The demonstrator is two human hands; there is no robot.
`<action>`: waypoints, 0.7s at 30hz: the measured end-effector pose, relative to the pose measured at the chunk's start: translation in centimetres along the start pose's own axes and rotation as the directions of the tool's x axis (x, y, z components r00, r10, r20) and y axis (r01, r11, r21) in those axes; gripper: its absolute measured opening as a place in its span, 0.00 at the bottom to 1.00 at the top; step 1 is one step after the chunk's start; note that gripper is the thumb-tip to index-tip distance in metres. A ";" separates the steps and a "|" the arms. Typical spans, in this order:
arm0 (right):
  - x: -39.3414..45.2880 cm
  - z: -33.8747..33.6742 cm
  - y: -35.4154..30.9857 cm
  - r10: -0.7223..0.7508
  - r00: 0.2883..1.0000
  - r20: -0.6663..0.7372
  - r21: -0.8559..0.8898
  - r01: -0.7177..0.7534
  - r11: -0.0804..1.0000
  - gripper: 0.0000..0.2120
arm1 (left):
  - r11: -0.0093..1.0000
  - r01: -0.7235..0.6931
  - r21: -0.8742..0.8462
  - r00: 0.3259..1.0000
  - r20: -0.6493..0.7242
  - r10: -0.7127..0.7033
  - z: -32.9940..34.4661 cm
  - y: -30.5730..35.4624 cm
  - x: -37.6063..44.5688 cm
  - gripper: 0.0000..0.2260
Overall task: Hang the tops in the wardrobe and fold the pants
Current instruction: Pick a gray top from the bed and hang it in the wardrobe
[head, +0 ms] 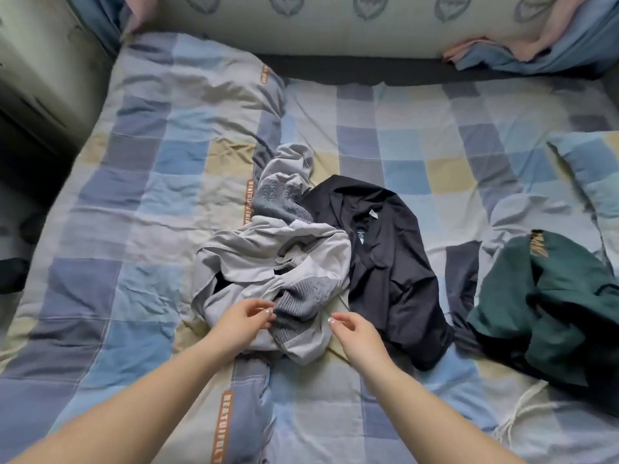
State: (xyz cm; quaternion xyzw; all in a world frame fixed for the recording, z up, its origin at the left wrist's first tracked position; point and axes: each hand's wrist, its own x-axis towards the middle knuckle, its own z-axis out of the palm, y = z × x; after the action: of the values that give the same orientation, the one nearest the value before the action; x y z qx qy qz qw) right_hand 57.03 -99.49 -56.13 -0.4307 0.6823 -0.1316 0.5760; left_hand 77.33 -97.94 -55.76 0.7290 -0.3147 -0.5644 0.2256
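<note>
Hovering over crumpled grey knit top (278,262) — both hands, curled.

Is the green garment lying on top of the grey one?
No: the green garment lies apart at the right, with the black garment between it and the grey garment.

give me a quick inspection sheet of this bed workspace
surface: checked quilt, rumpled
job's things: grey garment heaped at centre; black garment beside it, touching; green garment apart, at right
clutter: pillow at right edge
grippers: left hand on grey garment, fingers loosely curled, grip unclear; right hand just beside it, holding nothing
cables: nothing seen
surroundings: patterned headboard; pink and blue bedding bunched at its corners
</note>
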 end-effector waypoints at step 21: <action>20.0 7.9 5.5 -0.016 0.909 0.416 -0.820 0.382 0.426 0.31 | 0.333 -0.170 0.928 0.947 0.060 0.317 0.8 -9.0 20.3 0.31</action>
State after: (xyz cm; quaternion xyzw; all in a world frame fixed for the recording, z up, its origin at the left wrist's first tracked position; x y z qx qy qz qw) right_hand 62.46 -108.51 -75.66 -0.7617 0.4792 0.2535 0.3548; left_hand 81.79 -106.11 -75.96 0.7090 -0.6652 -0.2021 -0.1181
